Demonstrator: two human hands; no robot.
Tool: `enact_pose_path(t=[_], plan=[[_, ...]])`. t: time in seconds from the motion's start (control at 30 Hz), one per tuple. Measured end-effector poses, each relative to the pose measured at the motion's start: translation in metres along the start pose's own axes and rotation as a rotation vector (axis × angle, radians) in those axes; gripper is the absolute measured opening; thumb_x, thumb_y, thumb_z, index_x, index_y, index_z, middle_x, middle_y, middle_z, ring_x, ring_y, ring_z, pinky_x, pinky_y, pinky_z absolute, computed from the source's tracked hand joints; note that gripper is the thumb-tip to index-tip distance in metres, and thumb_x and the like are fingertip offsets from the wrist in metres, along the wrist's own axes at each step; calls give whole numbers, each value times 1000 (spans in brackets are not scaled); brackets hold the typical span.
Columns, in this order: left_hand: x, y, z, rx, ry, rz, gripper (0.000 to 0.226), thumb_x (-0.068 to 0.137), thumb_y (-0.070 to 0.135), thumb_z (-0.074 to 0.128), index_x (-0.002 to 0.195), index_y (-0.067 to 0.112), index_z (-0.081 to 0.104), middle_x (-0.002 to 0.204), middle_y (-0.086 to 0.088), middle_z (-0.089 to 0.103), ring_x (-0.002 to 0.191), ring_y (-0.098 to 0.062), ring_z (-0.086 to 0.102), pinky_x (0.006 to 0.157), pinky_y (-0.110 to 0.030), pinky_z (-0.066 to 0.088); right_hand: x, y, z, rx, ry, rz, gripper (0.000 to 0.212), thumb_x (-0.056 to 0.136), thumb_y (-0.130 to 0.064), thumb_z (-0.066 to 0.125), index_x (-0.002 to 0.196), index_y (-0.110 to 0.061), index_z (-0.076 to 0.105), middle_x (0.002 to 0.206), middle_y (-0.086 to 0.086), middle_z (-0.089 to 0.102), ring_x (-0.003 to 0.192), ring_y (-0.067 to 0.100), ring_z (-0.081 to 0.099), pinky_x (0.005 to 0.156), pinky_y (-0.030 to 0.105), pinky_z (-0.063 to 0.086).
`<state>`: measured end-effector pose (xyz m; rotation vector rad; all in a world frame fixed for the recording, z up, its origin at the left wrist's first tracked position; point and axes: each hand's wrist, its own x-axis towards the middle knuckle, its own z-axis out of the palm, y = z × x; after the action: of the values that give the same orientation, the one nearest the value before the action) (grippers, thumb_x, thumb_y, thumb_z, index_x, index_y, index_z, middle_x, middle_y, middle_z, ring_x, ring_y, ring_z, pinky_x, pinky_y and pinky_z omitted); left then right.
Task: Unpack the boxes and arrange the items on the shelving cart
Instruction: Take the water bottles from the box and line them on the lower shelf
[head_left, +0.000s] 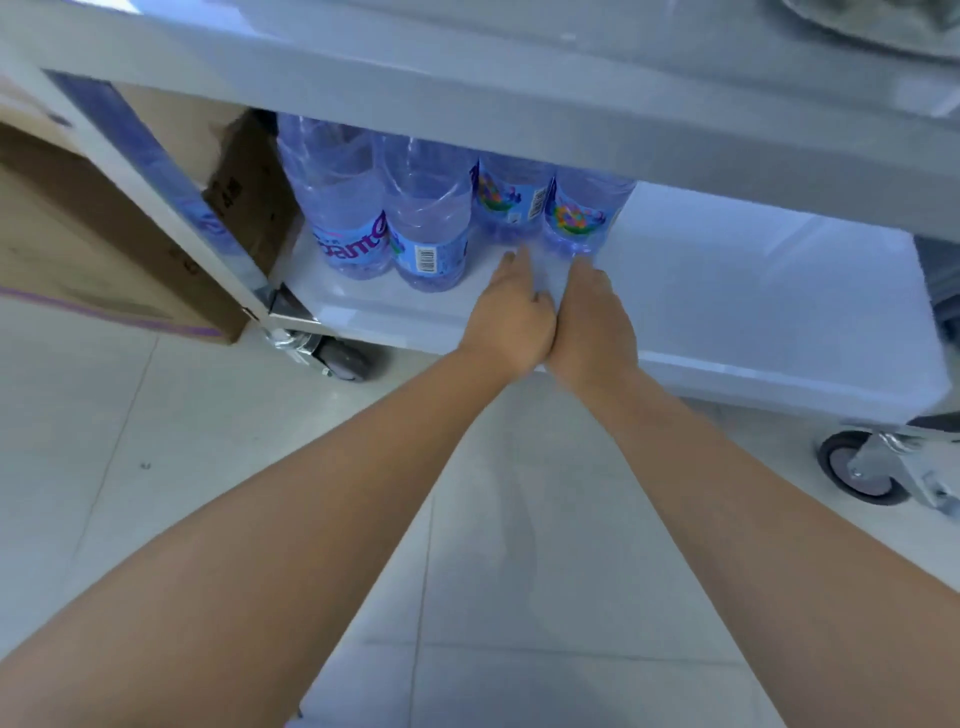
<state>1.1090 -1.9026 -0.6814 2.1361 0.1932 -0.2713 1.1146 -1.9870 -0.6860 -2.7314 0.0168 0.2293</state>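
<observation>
Several clear plastic water bottles (426, 218) with blue labels stand upright at the left end of the white shelving cart's bottom shelf (727, 291). My left hand (511, 312) and my right hand (592, 317) reach onto that shelf side by side, touching each other. Their fingertips point at the bases of the two right-hand bottles (576, 218). Both hands look flat and hold nothing; the right fingertips are blurred against a bottle's base.
A cardboard box (104, 249) stands on the tiled floor left of the cart, beyond its post (156, 171). The cart's upper shelf (467, 88) overhangs the bottles. Caster wheels sit at the lower left (345, 364) and right (862, 467).
</observation>
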Motion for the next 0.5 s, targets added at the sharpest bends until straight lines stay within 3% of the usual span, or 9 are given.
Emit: enact_pose_path(t=[0.07, 0.13, 0.27, 0.37, 0.5], plan=[[-39, 4, -24, 81, -85, 23, 49, 95, 5, 36, 144, 7, 34, 146, -12, 40, 133, -24, 37, 104, -23, 25, -35, -16, -23, -102, -93, -136, 59, 92, -17, 48, 144, -8, 23, 137, 12, 39, 122, 30, 42, 92, 37, 38], [-81, 7, -58, 171, -151, 49, 48, 93, 4, 37, 141, 8, 40, 139, -13, 48, 127, -27, 45, 103, -28, 34, -67, -37, -52, -183, -176, -234, 60, 93, -18, 47, 146, -10, 22, 140, 10, 37, 123, 29, 39, 94, 37, 36], [-155, 24, -141, 353, -156, -54, 42, 93, 10, 38, 135, 10, 46, 129, -13, 55, 119, -30, 49, 94, -38, 42, -120, -97, -112, -285, -307, -371, 55, 92, -25, 48, 142, -7, 32, 138, 10, 43, 123, 30, 40, 99, 39, 35], [-200, 49, -205, 524, -180, -64, 36, 97, 23, 37, 129, 11, 47, 125, -9, 56, 119, -27, 47, 91, -34, 40, -146, -155, -151, -282, -356, -438, 50, 91, -26, 50, 136, -4, 42, 133, 12, 50, 122, 32, 43, 101, 40, 35], [-235, 70, -288, 465, -127, -150, 40, 98, 31, 35, 132, 14, 46, 131, -6, 53, 124, -25, 44, 96, -33, 40, -170, -247, -193, -257, -390, -510, 45, 92, -25, 50, 131, -4, 46, 128, 11, 53, 119, 30, 45, 95, 38, 35]])
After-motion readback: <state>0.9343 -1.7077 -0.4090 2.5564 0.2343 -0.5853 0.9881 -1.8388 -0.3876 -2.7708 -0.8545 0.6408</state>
